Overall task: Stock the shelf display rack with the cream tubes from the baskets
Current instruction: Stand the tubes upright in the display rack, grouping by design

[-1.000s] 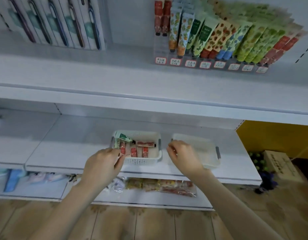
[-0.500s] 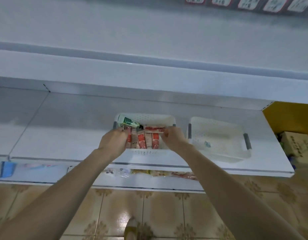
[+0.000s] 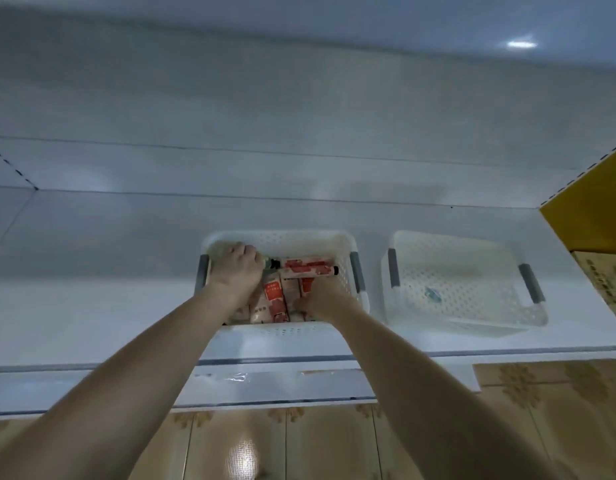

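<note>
Cream tubes [image 3: 275, 299], red and white, stand packed in the basket [image 3: 282, 237] at the centre of the frame, which rests on a white shelf [image 3: 109, 306]; the display rack is out of view. My left hand [image 3: 239, 268], in the basket's upper left corner, is curled round a capped tube [image 3: 273, 263] whose dark cap juts from the fist. My right hand [image 3: 322, 299] rests on the tubes at the basket's lower right; whether its fingers have closed on one I cannot tell, as they are hidden. A crosswise tube [image 3: 310, 268] lies over the tops of the standing ones, between my hands. A second basket [image 3: 438, 237], right of centre, looks nearly empty. Likely hazards: lifting a standing tube may drag the crosswise tube along and tip it out; pulling with both hands at once may slide the light basket toward the shelf's near edge; a smooth tube held only by its body may slip.
</note>
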The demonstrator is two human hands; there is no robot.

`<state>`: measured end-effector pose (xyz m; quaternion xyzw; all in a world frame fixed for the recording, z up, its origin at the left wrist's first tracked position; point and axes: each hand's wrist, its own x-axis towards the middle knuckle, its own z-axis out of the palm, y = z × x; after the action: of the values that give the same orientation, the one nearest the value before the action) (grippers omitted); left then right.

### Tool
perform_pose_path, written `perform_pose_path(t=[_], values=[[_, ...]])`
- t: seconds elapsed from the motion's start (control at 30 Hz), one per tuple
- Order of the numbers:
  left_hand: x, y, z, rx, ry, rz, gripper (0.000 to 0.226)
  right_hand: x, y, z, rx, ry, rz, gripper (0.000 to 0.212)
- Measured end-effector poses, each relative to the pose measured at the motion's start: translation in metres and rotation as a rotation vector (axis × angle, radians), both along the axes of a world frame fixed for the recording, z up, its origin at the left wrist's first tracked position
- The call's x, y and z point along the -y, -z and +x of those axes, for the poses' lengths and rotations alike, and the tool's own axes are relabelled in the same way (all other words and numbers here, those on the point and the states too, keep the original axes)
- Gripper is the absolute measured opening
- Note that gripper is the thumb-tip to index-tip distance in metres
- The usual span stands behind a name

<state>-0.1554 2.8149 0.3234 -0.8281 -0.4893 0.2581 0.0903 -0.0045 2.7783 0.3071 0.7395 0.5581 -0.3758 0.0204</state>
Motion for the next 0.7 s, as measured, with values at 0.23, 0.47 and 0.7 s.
perform_pose_path(t=[0.23,0.47,0.7], values=[[-0.011,0.005,0.005,0.175,-0.158,-0.135,0.062,-0.008,0.0,0.0,0.002,-0.023,-0.046,0.036],[-0.016,0.025,0.016,0.288,-0.317,-0.152,0.039,-0.014,0.004,0.002,0.014,-0.018,-0.05,0.027],[0.004,0.035,0.044,0.245,-0.279,-0.093,0.079,-0.02,0.003,0.01,0.09,-0.094,-0.123,0.005]])
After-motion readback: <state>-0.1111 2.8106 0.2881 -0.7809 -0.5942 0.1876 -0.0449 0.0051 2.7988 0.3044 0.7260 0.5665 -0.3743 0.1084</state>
